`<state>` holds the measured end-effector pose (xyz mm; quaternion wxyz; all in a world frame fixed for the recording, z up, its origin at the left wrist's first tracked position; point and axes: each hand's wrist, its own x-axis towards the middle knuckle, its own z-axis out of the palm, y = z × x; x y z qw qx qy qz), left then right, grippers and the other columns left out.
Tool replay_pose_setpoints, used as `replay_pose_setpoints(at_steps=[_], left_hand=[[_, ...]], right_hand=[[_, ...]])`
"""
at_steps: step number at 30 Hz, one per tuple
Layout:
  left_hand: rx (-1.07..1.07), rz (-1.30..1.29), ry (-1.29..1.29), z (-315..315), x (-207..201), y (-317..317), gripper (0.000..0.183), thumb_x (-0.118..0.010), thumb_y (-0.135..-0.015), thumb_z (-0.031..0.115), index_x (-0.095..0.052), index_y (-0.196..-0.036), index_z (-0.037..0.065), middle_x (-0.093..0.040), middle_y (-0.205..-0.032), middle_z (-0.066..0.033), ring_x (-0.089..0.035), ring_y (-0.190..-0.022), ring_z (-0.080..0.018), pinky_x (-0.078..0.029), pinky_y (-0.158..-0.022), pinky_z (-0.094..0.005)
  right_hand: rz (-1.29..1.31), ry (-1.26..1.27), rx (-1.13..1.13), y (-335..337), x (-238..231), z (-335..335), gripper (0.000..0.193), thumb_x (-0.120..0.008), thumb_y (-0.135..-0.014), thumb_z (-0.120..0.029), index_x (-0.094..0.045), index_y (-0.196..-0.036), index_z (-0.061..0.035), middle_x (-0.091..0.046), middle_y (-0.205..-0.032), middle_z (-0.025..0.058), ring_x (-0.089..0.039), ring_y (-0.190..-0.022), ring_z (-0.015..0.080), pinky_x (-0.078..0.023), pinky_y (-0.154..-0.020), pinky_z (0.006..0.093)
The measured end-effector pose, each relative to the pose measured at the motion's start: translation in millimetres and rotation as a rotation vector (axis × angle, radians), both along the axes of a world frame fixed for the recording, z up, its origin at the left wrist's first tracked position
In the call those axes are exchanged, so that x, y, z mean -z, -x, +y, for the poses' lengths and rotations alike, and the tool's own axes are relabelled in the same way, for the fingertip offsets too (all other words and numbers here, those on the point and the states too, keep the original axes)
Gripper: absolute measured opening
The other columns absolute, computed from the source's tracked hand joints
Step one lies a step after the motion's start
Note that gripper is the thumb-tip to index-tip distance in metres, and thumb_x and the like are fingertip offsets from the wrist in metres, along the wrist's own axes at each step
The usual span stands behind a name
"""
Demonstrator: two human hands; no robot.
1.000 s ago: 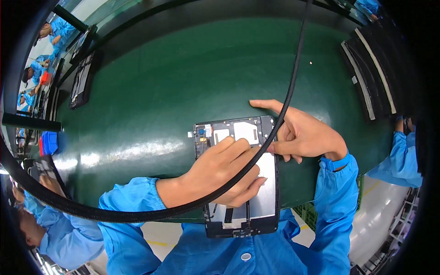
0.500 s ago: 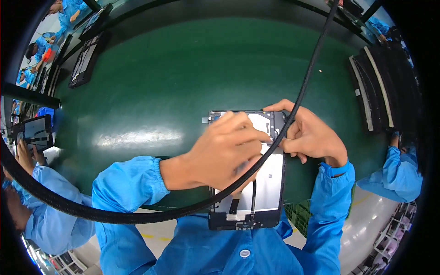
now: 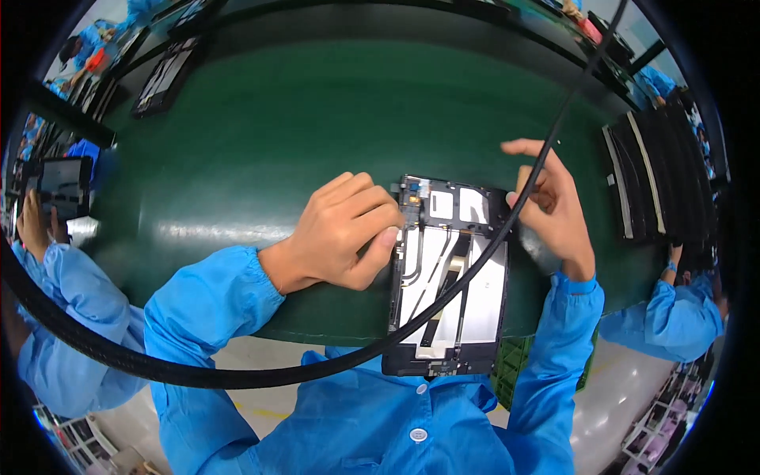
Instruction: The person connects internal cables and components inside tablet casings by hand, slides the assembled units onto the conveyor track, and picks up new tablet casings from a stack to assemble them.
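An opened tablet (image 3: 492, 285), its black frame showing white panels, dark strips and flat cables, lies lengthwise at the near edge of the green table. At its upper left edge is my left hand (image 3: 340, 229), fingers curled in and thumb pressed toward them. Whatever those fingertips may hold is hidden. My right hand (image 3: 558, 210) hovers off the tablet's upper right side, index finger stretched out and the other fingers loosely bent, with nothing visible in it. A thick black cable (image 3: 317, 374) sweeps across the view in front of the tablet.
Black padded slabs (image 3: 661, 178) stand at the right of the green table (image 3: 332, 103). Another dark device (image 3: 165, 79) lies at the far left. A co-worker at the left holds a tablet (image 3: 65, 186); another person's sleeve (image 3: 673, 317) is at the right. A green crate (image 3: 514, 372) sits below the table edge.
My left hand has drawn back from over the tablet to its left edge. My right hand has left the tablet's upper right corner and opened. The whole view has shifted slightly.
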<state>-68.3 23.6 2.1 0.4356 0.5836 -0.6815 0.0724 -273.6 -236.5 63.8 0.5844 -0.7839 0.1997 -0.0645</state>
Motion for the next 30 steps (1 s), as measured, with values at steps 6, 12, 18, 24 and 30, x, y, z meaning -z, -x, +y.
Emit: replay_pose_setpoints(at_steps=[6,12,18,24,30], left_hand=[[0.055,0.033,-0.005,11,2,-2,0.006,-0.071,-0.087,0.012,-0.069,-0.086,0.006,-0.062,-0.084,-0.0066,-0.055,-0.075,-0.0286,-0.043,-0.066,-0.0421],[0.130,0.049,0.019,10,6,-4,0.007,-0.072,-0.087,0.012,-0.067,-0.084,0.007,-0.058,-0.081,-0.0056,-0.053,-0.074,-0.0278,-0.040,-0.064,-0.0415],[0.171,0.096,0.015,7,8,-5,0.008,-0.072,-0.086,0.012,-0.066,-0.083,0.007,-0.057,-0.080,-0.0052,-0.052,-0.073,-0.0276,-0.039,-0.063,-0.0412],[0.343,-0.099,0.091,16,5,-4,0.011,-0.067,-0.089,0.016,-0.073,-0.087,0.006,-0.069,-0.086,-0.0066,-0.062,-0.072,-0.0239,-0.043,-0.061,-0.0395],[0.574,-0.251,0.166,24,5,12,0.025,-0.073,-0.100,0.020,-0.074,-0.087,-0.003,-0.069,-0.087,-0.0119,-0.062,-0.071,-0.0230,-0.045,-0.059,-0.0374]], right_hand=[[-0.370,0.582,-0.503,-33,2,59,0.027,-0.080,-0.074,-0.011,-0.079,-0.101,-0.0115,-0.065,-0.115,0.0102,-0.057,-0.115,0.0352,-0.046,-0.100,0.0481],[-0.266,0.650,-0.622,-39,14,74,0.015,-0.083,-0.081,-0.011,-0.077,-0.095,-0.0156,-0.061,-0.122,0.0078,-0.054,-0.120,0.0355,-0.040,-0.104,0.0499],[-0.298,0.678,-0.644,-38,18,82,0.025,-0.077,-0.074,-0.001,-0.073,-0.092,-0.0173,-0.061,-0.120,0.0033,-0.056,-0.124,0.0328,-0.041,-0.106,0.0487],[-0.300,0.734,-0.663,-32,21,80,0.025,-0.076,-0.071,0.001,-0.072,-0.092,-0.0125,-0.062,-0.121,0.0043,-0.056,-0.128,0.0329,-0.043,-0.107,0.0502],[-0.196,0.641,-0.671,-20,1,72,0.022,-0.079,-0.071,-0.002,-0.069,-0.090,-0.0072,-0.065,-0.126,0.0063,-0.057,-0.129,0.0330,-0.045,-0.108,0.0504]])
